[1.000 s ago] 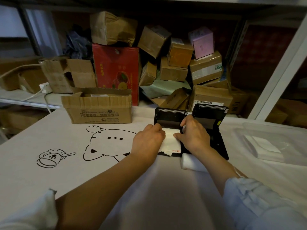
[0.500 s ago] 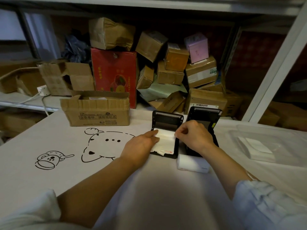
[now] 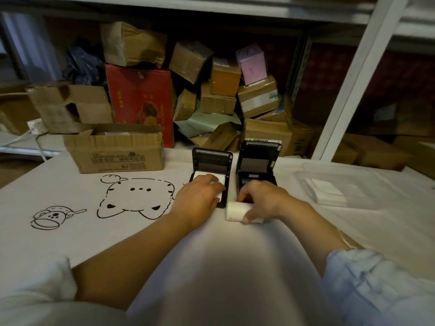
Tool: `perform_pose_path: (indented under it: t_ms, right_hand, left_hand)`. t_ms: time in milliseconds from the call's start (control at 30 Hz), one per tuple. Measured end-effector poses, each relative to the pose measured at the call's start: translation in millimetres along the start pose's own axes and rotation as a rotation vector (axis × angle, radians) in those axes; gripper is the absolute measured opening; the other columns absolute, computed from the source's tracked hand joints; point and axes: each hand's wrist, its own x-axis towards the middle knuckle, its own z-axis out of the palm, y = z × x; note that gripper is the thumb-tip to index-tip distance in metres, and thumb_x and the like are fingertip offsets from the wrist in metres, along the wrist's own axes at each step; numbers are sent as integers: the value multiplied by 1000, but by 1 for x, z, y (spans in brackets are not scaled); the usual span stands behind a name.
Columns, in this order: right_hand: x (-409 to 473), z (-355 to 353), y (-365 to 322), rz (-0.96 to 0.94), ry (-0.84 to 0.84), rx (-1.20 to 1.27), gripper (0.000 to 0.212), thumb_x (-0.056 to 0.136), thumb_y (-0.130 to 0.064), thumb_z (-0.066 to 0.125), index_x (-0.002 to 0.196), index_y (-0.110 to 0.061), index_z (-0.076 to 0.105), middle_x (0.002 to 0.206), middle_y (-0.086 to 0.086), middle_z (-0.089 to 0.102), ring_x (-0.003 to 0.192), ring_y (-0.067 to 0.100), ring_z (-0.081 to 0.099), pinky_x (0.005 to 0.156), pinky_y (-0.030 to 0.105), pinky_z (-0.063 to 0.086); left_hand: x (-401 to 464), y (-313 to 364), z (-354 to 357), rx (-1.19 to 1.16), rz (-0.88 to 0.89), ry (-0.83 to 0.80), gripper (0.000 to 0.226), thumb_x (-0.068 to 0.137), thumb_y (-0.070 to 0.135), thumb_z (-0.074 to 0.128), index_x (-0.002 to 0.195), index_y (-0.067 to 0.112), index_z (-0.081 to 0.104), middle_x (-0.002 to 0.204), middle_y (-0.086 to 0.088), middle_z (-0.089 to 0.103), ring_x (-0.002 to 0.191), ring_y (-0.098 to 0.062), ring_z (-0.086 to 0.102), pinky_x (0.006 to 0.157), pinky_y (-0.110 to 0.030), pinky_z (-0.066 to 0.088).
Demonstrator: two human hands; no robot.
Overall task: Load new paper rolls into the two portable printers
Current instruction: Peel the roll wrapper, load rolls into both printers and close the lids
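Two black portable printers stand side by side on the white table, both with lids up. In the left printer (image 3: 211, 161) lies white paper (image 3: 200, 175), and my left hand (image 3: 200, 196) rests flat on it with straight fingers. The right printer (image 3: 257, 161) shows an empty dark bay. In front of it lies a white paper roll (image 3: 236, 209) on the table. My right hand (image 3: 261, 198) grips that roll, fingers curled over its top and thumb at its near side.
An open cardboard box (image 3: 115, 154) stands at the back left of the table (image 3: 164, 243). A clear plastic tray (image 3: 376, 184) with a white paper stack (image 3: 326, 192) sits at the right. Piled cartons fill the shelf behind. A white shelf post (image 3: 353, 78) slants at the right.
My right hand left the left printer's paper and came down to the loose roll in front of the right printer. My left hand slid further onto the paper.
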Motion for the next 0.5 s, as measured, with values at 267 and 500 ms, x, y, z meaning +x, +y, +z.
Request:
perform_pose_path:
  t_ms: [267,500]
  right_hand:
    - [-15,6,4,-35,71,-32,42,72,-28,78,108,-27,57,112,-3,56,97,16,52,85,30,50]
    - [-26,18,8,-72,79,57,37,74,-27,75,103,-31,52,105,-4,59,96,17,57,79,28,49]
  left_hand:
    - [2,27,-9,-544,-208,-330,67,83,9,68,141,18,38,134,-7,52,118,-21,53,104,-32,43]
    - [-9,41,-10,-449,-229,-244,41,87,18,64,128,17,56,120,-7,60,106,-20,57,95,-27,45]
